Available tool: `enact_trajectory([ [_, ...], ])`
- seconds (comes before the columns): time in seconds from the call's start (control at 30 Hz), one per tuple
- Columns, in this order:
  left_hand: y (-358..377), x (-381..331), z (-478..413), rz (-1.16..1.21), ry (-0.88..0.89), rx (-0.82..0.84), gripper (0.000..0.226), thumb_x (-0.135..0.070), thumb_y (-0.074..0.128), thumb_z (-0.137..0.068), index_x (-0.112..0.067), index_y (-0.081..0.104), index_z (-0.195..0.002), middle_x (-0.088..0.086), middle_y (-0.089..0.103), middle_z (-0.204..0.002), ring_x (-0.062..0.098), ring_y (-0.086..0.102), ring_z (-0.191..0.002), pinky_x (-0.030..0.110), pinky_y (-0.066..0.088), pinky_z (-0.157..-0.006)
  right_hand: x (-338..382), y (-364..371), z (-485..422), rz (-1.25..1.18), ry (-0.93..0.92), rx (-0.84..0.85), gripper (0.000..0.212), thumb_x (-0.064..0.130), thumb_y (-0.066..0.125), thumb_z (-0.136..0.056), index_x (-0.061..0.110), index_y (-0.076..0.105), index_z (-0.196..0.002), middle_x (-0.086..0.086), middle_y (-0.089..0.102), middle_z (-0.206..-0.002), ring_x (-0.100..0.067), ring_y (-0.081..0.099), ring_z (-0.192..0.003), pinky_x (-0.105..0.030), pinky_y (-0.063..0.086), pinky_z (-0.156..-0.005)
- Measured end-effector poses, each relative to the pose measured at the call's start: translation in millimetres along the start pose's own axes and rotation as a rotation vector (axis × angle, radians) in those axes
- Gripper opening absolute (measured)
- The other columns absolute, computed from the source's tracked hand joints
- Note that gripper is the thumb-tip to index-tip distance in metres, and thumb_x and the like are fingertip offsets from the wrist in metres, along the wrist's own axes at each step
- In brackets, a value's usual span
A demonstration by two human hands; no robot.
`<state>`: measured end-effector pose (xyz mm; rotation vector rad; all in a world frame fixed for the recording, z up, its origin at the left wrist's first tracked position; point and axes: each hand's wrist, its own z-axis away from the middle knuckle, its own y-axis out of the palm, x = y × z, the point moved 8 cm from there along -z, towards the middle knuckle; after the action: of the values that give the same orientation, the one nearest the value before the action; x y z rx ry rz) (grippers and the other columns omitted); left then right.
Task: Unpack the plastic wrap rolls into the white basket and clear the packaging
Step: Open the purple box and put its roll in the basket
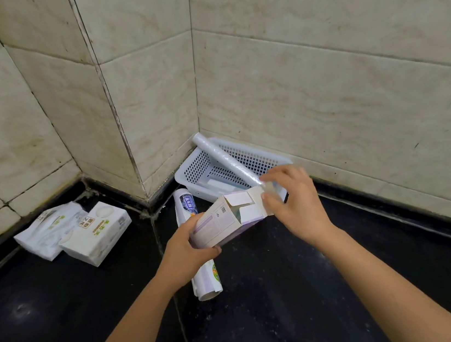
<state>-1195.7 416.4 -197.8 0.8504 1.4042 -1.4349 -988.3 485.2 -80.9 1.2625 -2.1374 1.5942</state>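
Observation:
My left hand [185, 255] grips a purple and white cardboard box [220, 224] by its lower end; the box's open flaps point up and to the right. My right hand [291, 202] is at that open end, thumb against a flap, fingers pinched on the near end of a clear plastic wrap roll [223, 159]. This roll lies slanted across the white perforated basket [190, 172] in the wall corner, with its far end poking over the basket's back rim. A second roll in a printed wrapper [204, 282] lies on the black floor, partly under my left hand and the box.
Two white tissue packs [83, 232] lie on the floor at the left by the wall. A flat white item [219, 184] rests inside the basket. Beige tiled walls close in the corner behind the basket. Dark floor stretches toward me.

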Motion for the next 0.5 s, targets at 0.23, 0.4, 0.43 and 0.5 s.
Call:
enact_trajectory([
  [0.23, 0.6, -7.2, 0.0, 0.003, 0.037, -0.08, 0.07, -0.008, 0.08, -0.067, -0.049, 0.051, -0.117, -0.018, 0.053, -0.118, 0.0, 0.051, -0.112, 0.014, 0.041, -0.083, -18.6, 31.4, 12.2, -0.519, 0.456, 0.21, 0.013, 0.03, 0.064, -0.086, 0.024, 0.074, -0.082, 0.001, 0.074, -0.09, -0.007, 0.065, -0.08, -0.023, 0.052, -0.073],
  [0.4, 0.0, -8.3, -1.2, -0.02, 0.051, -0.095, 0.071, -0.009, 0.08, -0.066, -0.056, 0.05, -0.111, -0.021, 0.052, -0.115, -0.004, 0.05, -0.108, 0.016, 0.041, -0.082, -22.7, 36.9, 16.6, -0.64, 0.558, 0.257, 0.008, 0.015, 0.065, -0.084, 0.018, 0.072, -0.086, -0.012, 0.072, -0.1, -0.014, 0.063, -0.084, -0.029, 0.054, -0.076],
  [0.43, -0.4, -7.7, -1.9, -0.009, 0.044, -0.094, 0.071, -0.009, 0.08, -0.067, -0.056, 0.05, -0.11, -0.021, 0.053, -0.115, -0.003, 0.051, -0.108, 0.017, 0.042, -0.082, -22.8, 36.3, 16.2, -0.672, 0.559, 0.255, 0.011, 0.012, 0.064, -0.085, 0.017, 0.071, -0.091, -0.012, 0.072, -0.098, -0.015, 0.064, -0.085, -0.033, 0.055, -0.08],
  [0.5, -1.2, -4.5, -3.7, 0.029, 0.016, -0.09, 0.067, -0.011, 0.08, -0.067, -0.05, 0.053, -0.115, -0.015, 0.056, -0.117, 0.003, 0.054, -0.109, 0.026, 0.047, -0.088, -22.8, 34.3, 16.5, -0.761, 0.551, 0.254, 0.018, 0.004, 0.062, -0.084, 0.014, 0.069, -0.098, -0.01, 0.071, -0.098, -0.017, 0.066, -0.087, -0.04, 0.055, -0.087],
])
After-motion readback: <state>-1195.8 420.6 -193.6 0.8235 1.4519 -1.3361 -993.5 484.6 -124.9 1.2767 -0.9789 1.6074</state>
